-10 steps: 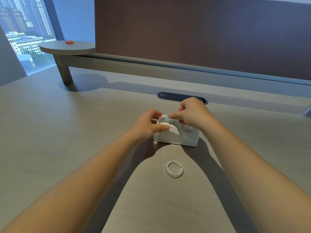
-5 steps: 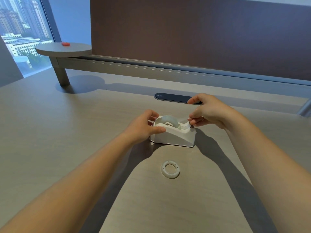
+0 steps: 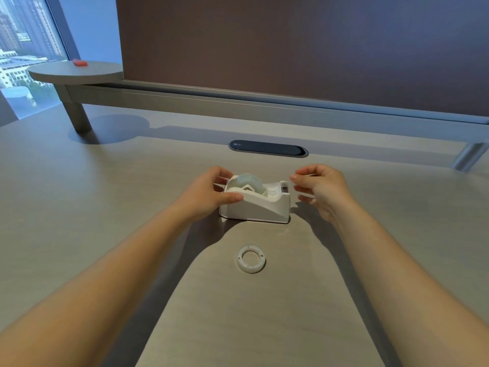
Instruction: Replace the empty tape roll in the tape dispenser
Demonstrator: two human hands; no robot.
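Observation:
A white tape dispenser (image 3: 264,207) stands on the desk in the middle of the view. A pale, translucent tape roll (image 3: 248,180) sits in its cradle. My left hand (image 3: 209,193) grips the dispenser's left end, thumb on the near side and fingers behind. My right hand (image 3: 322,186) hovers just right of the cutter end, with its fingers loosely curled and slightly apart; I see nothing held between them. An empty white tape core (image 3: 250,259) lies flat on the desk in front of the dispenser.
A dark oval cable port (image 3: 268,148) is set in the desk behind the dispenser. A brown partition (image 3: 291,49) on a metal rail closes the back. At far left a round raised shelf (image 3: 76,71) carries a small red object (image 3: 80,62).
My right hand has left the top of the roll and moved right, past the cutter end. The roll now shows uncovered. My left hand keeps its hold on the dispenser.

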